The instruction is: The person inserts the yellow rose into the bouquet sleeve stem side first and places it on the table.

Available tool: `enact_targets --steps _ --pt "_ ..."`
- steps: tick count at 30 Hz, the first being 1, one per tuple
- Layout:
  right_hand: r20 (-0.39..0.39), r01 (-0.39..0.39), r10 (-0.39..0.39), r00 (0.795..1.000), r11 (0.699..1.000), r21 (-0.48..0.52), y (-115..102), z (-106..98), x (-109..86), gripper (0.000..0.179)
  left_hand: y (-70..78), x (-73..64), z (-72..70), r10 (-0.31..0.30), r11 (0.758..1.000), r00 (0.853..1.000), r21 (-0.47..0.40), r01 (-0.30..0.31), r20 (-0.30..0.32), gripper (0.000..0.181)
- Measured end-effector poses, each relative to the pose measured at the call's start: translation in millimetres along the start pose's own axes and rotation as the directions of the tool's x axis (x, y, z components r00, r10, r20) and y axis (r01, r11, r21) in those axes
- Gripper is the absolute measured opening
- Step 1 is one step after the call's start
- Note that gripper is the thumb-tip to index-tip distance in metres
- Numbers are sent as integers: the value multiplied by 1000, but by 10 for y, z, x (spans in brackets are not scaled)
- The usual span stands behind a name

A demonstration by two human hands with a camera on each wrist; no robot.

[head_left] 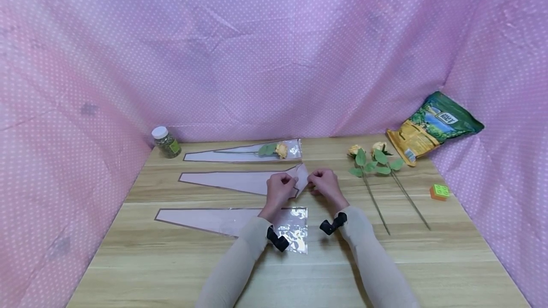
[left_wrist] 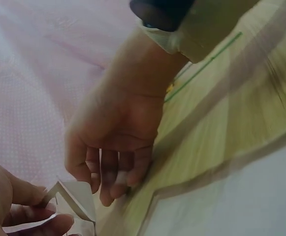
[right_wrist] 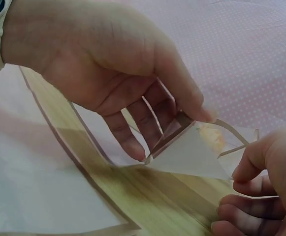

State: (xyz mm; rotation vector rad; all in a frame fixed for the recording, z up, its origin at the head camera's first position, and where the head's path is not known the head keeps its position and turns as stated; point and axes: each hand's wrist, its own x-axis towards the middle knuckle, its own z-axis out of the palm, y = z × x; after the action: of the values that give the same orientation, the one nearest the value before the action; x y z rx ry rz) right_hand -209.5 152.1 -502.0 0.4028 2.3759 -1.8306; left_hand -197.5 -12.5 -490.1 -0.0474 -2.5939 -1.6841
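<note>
Three long, tapered flower sleeves, pale with brown borders, lie across the table. My left hand (head_left: 280, 189) pinches the wide end of the middle sleeve (head_left: 227, 180), which is lifted and bent out of flat. At the same end, my right hand (head_left: 326, 187) pinches the edge between thumb and index finger. The right wrist view shows the sleeve's mouth (right_wrist: 182, 150) stretched between both hands, its two layers parted. Behind it, the rear sleeve (head_left: 201, 157) has a pale yellow rose (head_left: 281, 149) lying along it. My left forearm crosses over the front sleeve (head_left: 201, 216).
Two more yellow roses, a left one (head_left: 355, 150) and a right one (head_left: 378, 146), lie on the right with long stems toward me. A green and yellow bag (head_left: 441, 118) leans at the back right, toy blocks (head_left: 439, 192) before it. A white-lidded jar (head_left: 167, 142) stands back left.
</note>
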Motion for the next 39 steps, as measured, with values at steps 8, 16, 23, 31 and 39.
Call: enact_targets --steps 8,16,23,31,39 --pt "5 87 -87 996 984 -155 39 -17 36 15 -26 55 55 -30 997 999 75 28 32 12" --pt "28 139 -136 990 957 -256 34 -24 17 13 -32 76 46 -92 992 992 97 83 91 11" --pt "78 150 -136 988 963 -224 -6 -64 -35 18 -33 85 54 -60 992 994 112 49 94 13" --pt "73 262 -252 965 917 -301 -98 -365 -176 23 -27 80 58 -35 991 995 129 23 97 13" --pt "-55 300 -363 930 838 -455 -61 -866 -254 21 -53 69 54 -35 991 995 133 23 94 13"
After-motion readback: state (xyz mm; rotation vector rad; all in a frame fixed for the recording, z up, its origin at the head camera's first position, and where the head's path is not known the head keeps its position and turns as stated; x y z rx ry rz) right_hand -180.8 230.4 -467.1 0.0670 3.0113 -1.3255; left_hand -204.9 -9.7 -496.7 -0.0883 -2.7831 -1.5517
